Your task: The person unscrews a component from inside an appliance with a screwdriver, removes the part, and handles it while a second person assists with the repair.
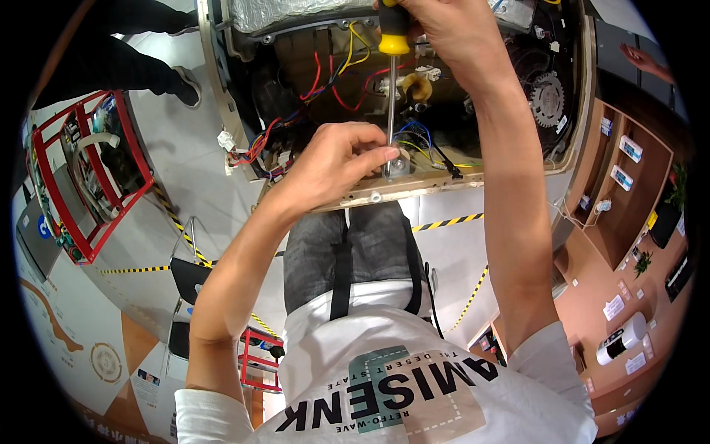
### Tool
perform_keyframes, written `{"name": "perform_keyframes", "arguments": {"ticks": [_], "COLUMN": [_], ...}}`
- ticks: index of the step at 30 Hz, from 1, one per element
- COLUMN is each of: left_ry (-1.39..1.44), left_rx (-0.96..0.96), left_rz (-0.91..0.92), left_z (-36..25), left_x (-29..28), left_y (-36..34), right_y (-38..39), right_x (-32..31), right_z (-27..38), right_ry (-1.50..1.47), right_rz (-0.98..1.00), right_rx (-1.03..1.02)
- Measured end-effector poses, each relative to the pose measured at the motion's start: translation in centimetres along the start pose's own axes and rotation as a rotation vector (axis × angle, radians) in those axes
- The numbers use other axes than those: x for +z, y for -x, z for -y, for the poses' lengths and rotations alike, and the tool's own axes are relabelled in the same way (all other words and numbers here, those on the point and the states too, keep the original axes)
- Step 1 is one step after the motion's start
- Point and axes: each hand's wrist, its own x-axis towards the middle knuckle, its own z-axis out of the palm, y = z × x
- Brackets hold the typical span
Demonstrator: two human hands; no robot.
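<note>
My right hand point(462, 41) is closed round the yellow and black handle of a screwdriver point(392, 89) at the top of the view. The long metal shaft points down toward me, its tip at a small translucent fitting point(398, 164) on the near rim of an opened appliance housing point(347, 198). Pinched close to the tip, the thumb and forefinger of my left hand point(333, 166) hold the lower shaft. The contact at the tip is partly hidden by those fingers. Red, yellow and blue wires point(344, 66) run inside the housing behind the shaft.
A white gear wheel point(547, 100) sits inside the housing at right. Loose wire connectors point(226, 140) hang over its left side. A red-framed rack point(83, 177) stands left, near another person's dark-clad legs point(126, 66). Another person's hand point(645, 61) shows at upper right. Wooden shelves point(617, 192) are at right.
</note>
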Motion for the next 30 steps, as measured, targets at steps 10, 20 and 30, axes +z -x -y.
{"name": "perform_keyframes", "arguments": {"ticks": [10,20,30], "left_ry": [0.063,-0.025,-0.108], "left_rx": [-0.026,-0.036,0.088], "left_rz": [-0.002,0.002,-0.062], "left_z": [-0.4,-0.1,0.5], "left_x": [0.4,0.1,0.2], "left_y": [0.1,-0.1,-0.1], "right_y": [-0.2,-1.0,-3.1], "right_x": [0.1,0.0,2.3], "right_z": [0.3,-0.5,-1.5], "right_ry": [0.064,0.118,0.743], "right_rz": [0.020,0.004,-0.241], "right_rx": [0.062,0.014,-0.299]}}
